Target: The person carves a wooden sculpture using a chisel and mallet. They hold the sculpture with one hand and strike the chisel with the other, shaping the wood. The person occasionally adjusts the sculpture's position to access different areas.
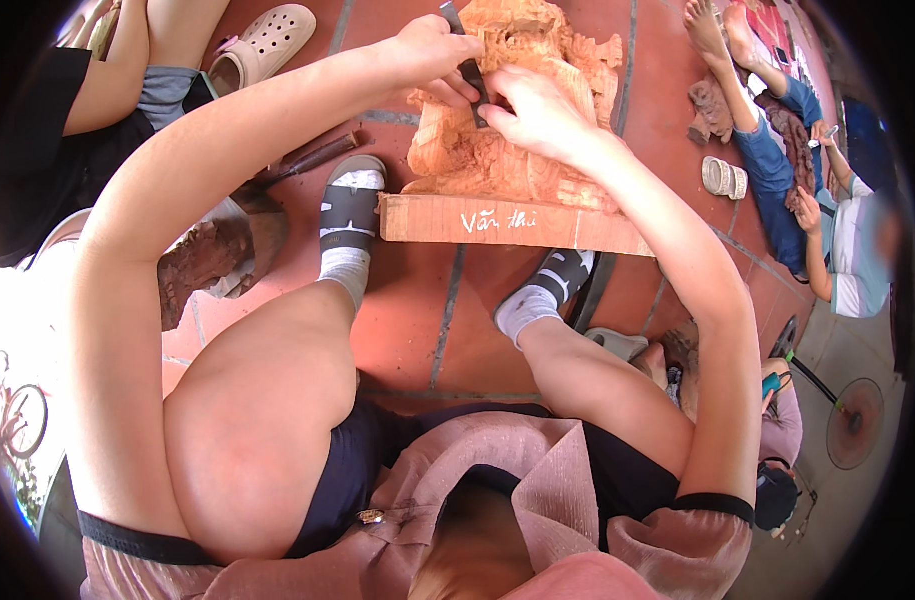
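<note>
A carved block of orange-brown wood [537, 185] stands between my feet on a thick wooden base board [427, 220], which has white handwriting on its near side. My left hand [432, 62] is closed around a dark, narrow, flat carving chisel [469, 72], held at a slant over the carving's left part. My right hand [539, 115] rests on the carving with bent fingers, its fingertips pinching the chisel's lower end. Where the chisel's tip meets the wood is hidden by the fingers.
Beige clogs [277, 40] lie at upper left beside a seated person [107, 70]. A dark-handled tool [317, 155] and a reddish carved piece [202, 265] lie left of my foot. Another person [777, 170] sits at right, near a small carving [712, 110] and a fan [855, 422].
</note>
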A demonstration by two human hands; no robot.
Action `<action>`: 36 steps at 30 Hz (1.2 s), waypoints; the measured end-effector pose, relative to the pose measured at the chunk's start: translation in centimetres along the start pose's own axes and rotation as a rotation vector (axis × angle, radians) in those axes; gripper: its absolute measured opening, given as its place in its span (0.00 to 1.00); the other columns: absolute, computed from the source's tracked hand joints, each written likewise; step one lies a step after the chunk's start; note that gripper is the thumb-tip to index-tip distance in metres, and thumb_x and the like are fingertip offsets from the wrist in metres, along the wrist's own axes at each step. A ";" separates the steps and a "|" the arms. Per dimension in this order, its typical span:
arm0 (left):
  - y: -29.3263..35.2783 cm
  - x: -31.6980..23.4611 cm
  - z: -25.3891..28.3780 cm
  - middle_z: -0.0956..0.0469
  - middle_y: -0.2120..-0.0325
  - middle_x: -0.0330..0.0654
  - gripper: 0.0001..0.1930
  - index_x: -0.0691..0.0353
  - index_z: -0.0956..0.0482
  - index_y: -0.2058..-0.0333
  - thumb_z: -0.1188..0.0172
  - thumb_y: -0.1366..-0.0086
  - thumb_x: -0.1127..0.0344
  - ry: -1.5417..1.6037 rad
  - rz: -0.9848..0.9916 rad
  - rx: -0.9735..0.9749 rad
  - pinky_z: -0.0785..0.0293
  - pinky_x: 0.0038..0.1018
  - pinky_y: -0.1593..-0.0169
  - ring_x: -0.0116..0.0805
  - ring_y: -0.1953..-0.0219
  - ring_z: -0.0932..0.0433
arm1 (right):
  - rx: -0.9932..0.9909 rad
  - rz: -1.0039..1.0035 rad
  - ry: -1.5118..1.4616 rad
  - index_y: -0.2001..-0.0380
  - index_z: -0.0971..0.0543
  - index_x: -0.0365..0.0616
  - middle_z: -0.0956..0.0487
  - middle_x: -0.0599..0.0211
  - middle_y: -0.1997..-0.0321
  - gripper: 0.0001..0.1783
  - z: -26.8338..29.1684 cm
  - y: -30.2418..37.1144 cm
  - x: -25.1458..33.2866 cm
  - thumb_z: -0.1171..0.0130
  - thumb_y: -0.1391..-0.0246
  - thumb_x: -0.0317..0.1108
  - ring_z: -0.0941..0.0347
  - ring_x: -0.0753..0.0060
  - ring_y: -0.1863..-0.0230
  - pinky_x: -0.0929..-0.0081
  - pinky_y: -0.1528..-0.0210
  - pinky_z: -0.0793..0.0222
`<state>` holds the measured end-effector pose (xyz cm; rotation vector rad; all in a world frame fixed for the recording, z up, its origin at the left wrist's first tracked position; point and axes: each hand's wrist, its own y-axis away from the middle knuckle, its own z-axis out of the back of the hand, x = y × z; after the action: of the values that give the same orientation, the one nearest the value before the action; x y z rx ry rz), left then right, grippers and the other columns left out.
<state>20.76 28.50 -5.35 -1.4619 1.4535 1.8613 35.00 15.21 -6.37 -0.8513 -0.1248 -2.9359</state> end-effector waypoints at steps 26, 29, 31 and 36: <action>-1.3 -1.0 -1.7 0.21 0.67 0.56 0.16 0.72 0.29 0.53 0.50 0.35 0.65 -0.103 0.014 0.043 0.17 0.37 0.71 0.46 0.72 0.18 | 0.177 -0.299 -0.261 0.73 0.22 0.35 0.22 0.57 0.77 0.12 1.8 0.5 0.1 0.39 0.53 0.36 0.26 0.65 0.74 0.67 0.69 0.33; -1.8 -0.6 -1.1 0.21 0.67 0.55 0.15 0.68 0.28 0.52 0.50 0.34 0.65 -0.047 0.039 0.065 0.18 0.35 0.72 0.45 0.72 0.18 | 0.055 -0.223 -0.160 0.73 0.22 0.36 0.23 0.57 0.77 0.12 1.0 0.7 -0.1 0.39 0.53 0.36 0.26 0.64 0.74 0.66 0.69 0.33; -2.7 -1.1 -0.6 0.20 0.67 0.53 0.15 0.66 0.28 0.52 0.50 0.34 0.65 -0.105 -0.011 0.077 0.18 0.35 0.72 0.44 0.73 0.18 | 0.040 -0.223 -0.121 0.73 0.22 0.36 0.23 0.57 0.77 0.12 0.9 0.0 -0.3 0.39 0.53 0.37 0.26 0.64 0.74 0.66 0.69 0.33; -2.7 -2.5 0.1 0.21 0.67 0.49 0.15 0.67 0.27 0.53 0.50 0.35 0.65 -0.046 -0.006 0.089 0.18 0.33 0.73 0.41 0.75 0.18 | 0.063 -0.358 -0.245 0.77 0.22 0.37 0.21 0.57 0.75 0.14 2.9 -0.4 0.4 0.37 0.56 0.39 0.23 0.63 0.69 0.64 0.65 0.29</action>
<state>23.80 30.45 -4.49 -1.3714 1.4886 1.7907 36.17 15.87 -3.79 -1.2985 -0.4253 -3.1076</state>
